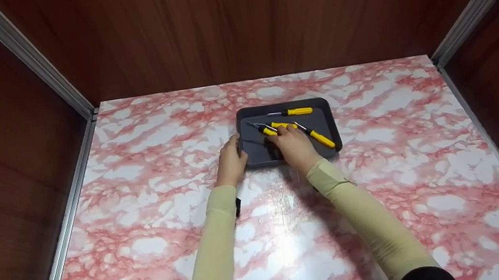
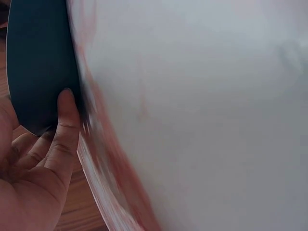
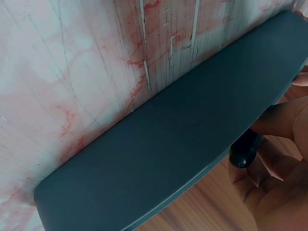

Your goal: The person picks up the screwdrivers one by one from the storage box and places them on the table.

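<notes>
A dark grey tray [image 1: 257, 159] holds several screwdrivers with yellow and black handles. My left hand [image 1: 230, 162] grips the tray at its near left corner; in the left wrist view one fingertip [image 2: 67, 98] presses the outer wall. Over the tray's near side, my right hand [image 1: 296, 145] reaches in with fingers curled. Between those fingers, in the right wrist view, is a dark rounded handle [image 3: 243, 153]; a thin dark shaft [image 1: 254, 142] points left from there. Close to the right fingertips lie a yellow screwdriver handle [image 1: 268, 131] and another screwdriver [image 1: 322, 139] slanting to the right.
One more screwdriver [image 1: 299, 111] lies along the tray's far wall. The tray rests on a red and white marbled table [image 1: 172, 248]. Dark wood panels [image 1: 233, 25] stand behind and at both sides, with metal strips [image 1: 63, 205] along the table's side edges.
</notes>
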Demonstrator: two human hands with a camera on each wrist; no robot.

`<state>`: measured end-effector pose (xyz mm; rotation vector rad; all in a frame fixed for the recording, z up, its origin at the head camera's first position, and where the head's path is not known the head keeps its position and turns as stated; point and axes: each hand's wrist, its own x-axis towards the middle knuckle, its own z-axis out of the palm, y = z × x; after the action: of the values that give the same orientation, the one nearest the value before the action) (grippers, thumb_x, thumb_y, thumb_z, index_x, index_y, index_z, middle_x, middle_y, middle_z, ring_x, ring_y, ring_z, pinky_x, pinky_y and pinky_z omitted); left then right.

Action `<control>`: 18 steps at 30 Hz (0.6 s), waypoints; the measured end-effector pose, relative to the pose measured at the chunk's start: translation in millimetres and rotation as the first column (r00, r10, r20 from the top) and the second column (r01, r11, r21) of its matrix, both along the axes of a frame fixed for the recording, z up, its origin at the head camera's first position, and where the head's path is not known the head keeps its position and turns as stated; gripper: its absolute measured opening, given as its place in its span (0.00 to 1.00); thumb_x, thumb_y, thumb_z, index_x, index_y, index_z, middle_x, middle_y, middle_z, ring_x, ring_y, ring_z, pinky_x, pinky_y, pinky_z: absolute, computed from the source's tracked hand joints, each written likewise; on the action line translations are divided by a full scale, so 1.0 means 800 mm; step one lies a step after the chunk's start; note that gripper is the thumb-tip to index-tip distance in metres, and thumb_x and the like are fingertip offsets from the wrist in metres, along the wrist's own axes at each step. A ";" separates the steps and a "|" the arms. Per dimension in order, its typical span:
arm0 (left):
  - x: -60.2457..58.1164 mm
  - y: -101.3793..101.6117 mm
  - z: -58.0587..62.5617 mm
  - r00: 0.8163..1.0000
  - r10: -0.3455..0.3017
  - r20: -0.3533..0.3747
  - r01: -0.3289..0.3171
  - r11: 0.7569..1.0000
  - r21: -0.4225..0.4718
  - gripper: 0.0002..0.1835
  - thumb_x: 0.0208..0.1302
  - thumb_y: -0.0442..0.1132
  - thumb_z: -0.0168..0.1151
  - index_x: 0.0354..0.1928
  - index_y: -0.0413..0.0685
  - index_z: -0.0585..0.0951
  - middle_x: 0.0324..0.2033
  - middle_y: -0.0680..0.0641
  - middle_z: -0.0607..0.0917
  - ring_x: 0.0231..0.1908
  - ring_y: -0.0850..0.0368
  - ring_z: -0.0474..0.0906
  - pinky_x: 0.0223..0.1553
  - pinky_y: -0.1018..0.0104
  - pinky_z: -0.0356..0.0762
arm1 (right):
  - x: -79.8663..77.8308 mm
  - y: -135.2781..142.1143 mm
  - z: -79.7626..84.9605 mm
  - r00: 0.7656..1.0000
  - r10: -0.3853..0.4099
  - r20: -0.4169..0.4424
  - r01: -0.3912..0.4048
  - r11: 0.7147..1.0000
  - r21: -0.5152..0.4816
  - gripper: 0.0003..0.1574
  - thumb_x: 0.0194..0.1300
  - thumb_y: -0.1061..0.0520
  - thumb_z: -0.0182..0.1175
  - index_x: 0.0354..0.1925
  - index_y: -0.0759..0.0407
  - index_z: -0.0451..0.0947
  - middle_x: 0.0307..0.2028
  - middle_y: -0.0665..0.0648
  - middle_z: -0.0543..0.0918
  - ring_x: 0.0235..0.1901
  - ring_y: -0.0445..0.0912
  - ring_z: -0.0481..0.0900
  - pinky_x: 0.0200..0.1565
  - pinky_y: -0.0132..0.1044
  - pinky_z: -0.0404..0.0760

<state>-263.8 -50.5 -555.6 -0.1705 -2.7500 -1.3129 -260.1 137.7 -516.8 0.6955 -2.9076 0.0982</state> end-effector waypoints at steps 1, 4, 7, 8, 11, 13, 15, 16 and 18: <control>0.000 0.000 0.000 1.000 0.000 -0.002 0.000 1.000 0.000 0.27 0.55 0.28 0.53 0.60 0.40 0.66 0.45 0.41 0.76 0.41 0.54 0.72 0.41 0.61 0.70 | 0.000 0.000 0.000 1.000 -0.001 -0.005 0.001 1.000 0.001 0.25 0.54 0.70 0.56 0.49 0.50 0.77 0.42 0.63 0.75 0.40 0.58 0.69 0.41 0.49 0.71; -0.001 0.000 -0.001 1.000 -0.001 -0.005 0.001 1.000 0.000 0.27 0.55 0.28 0.53 0.60 0.40 0.66 0.45 0.41 0.76 0.43 0.54 0.72 0.42 0.62 0.70 | 0.002 0.002 -0.001 1.000 -0.007 -0.026 0.007 1.000 0.001 0.24 0.54 0.69 0.57 0.48 0.50 0.78 0.41 0.62 0.75 0.39 0.58 0.70 0.41 0.48 0.71; -0.002 0.000 -0.001 1.000 -0.003 0.000 0.003 1.000 0.001 0.27 0.56 0.28 0.52 0.60 0.40 0.66 0.44 0.41 0.76 0.41 0.55 0.72 0.41 0.62 0.70 | 0.004 0.004 -0.003 0.999 -0.010 -0.041 0.010 1.000 -0.016 0.22 0.54 0.68 0.57 0.47 0.51 0.78 0.41 0.62 0.75 0.38 0.58 0.70 0.40 0.48 0.71; -0.002 0.000 -0.001 1.000 -0.004 0.002 0.004 1.000 0.000 0.27 0.56 0.28 0.52 0.60 0.40 0.65 0.44 0.41 0.76 0.41 0.55 0.72 0.41 0.62 0.70 | 0.005 0.004 -0.003 0.999 -0.012 -0.045 0.011 1.000 -0.022 0.21 0.55 0.68 0.56 0.46 0.52 0.78 0.41 0.62 0.75 0.37 0.58 0.70 0.40 0.48 0.72; -0.002 0.000 0.000 1.000 -0.007 0.006 0.007 1.000 -0.001 0.26 0.56 0.29 0.52 0.60 0.40 0.65 0.43 0.42 0.76 0.40 0.55 0.72 0.41 0.62 0.69 | 0.009 0.007 -0.004 0.998 -0.013 -0.060 0.010 0.999 -0.053 0.19 0.55 0.67 0.56 0.45 0.53 0.78 0.40 0.62 0.74 0.37 0.58 0.70 0.38 0.49 0.72; -0.001 0.000 0.001 1.000 -0.008 0.010 0.008 1.000 -0.002 0.26 0.56 0.29 0.52 0.60 0.40 0.65 0.44 0.42 0.76 0.39 0.55 0.73 0.40 0.62 0.70 | 0.012 0.008 -0.004 0.997 -0.017 -0.071 0.012 0.997 -0.073 0.20 0.54 0.68 0.57 0.45 0.53 0.79 0.39 0.62 0.75 0.38 0.59 0.70 0.37 0.49 0.72; -0.001 0.000 0.001 1.000 -0.010 0.009 0.010 1.000 -0.005 0.27 0.56 0.29 0.52 0.60 0.40 0.65 0.45 0.42 0.76 0.38 0.55 0.73 0.39 0.62 0.70 | 0.013 0.010 -0.005 0.996 -0.018 -0.085 0.010 0.996 -0.088 0.20 0.53 0.68 0.57 0.45 0.53 0.78 0.39 0.62 0.75 0.39 0.59 0.70 0.36 0.50 0.72; -0.001 0.000 0.001 1.000 -0.009 0.008 0.009 1.000 -0.009 0.26 0.56 0.29 0.52 0.60 0.40 0.65 0.44 0.42 0.76 0.37 0.55 0.73 0.39 0.62 0.70 | 0.014 0.010 -0.005 0.996 -0.018 -0.089 0.009 0.996 -0.094 0.21 0.52 0.69 0.58 0.45 0.53 0.78 0.39 0.62 0.75 0.39 0.59 0.70 0.36 0.50 0.72; -0.001 0.000 0.001 1.000 -0.008 0.007 0.008 1.000 -0.016 0.26 0.56 0.29 0.52 0.60 0.40 0.65 0.44 0.42 0.76 0.35 0.55 0.73 0.37 0.62 0.71 | 0.016 0.011 -0.005 0.995 -0.020 -0.100 0.009 0.994 -0.106 0.24 0.50 0.70 0.58 0.46 0.54 0.78 0.39 0.62 0.75 0.39 0.59 0.70 0.36 0.50 0.72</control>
<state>-264.5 -50.7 -554.8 -0.1783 -2.7694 -1.2958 -247.4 146.7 -520.8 0.6426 -2.7872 0.2072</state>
